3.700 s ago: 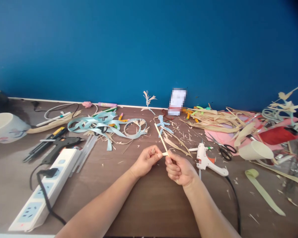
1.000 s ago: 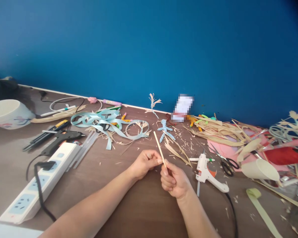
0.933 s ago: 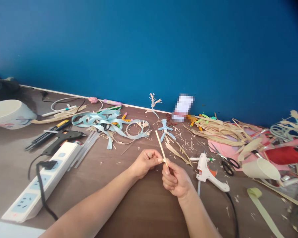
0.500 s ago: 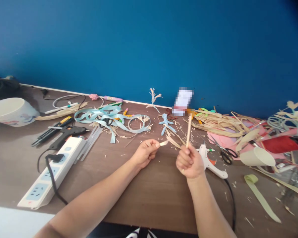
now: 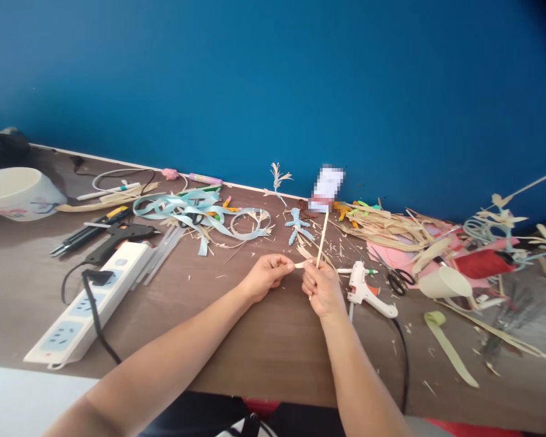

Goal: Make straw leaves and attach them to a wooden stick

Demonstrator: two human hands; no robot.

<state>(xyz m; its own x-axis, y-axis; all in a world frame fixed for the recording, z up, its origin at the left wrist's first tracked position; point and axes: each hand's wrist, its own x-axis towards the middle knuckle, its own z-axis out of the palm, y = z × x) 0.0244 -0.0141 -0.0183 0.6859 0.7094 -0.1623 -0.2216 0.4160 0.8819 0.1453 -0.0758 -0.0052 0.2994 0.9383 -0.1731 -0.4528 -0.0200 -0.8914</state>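
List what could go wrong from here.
The pale strip between the left hand and right hand is thin and might tear or slip.

The white glue gun lies just beside the right hand, which could knock it; whether it is hot doesn't show.

The thin stick standing in the right hand might snap if bent.

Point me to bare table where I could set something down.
The barest table lies between the left forearm and right forearm, toward the near edge. Another gap runs between the power strip and left forearm. Crowded: the back, from blue ribbon to straw pile, and around the scissors.
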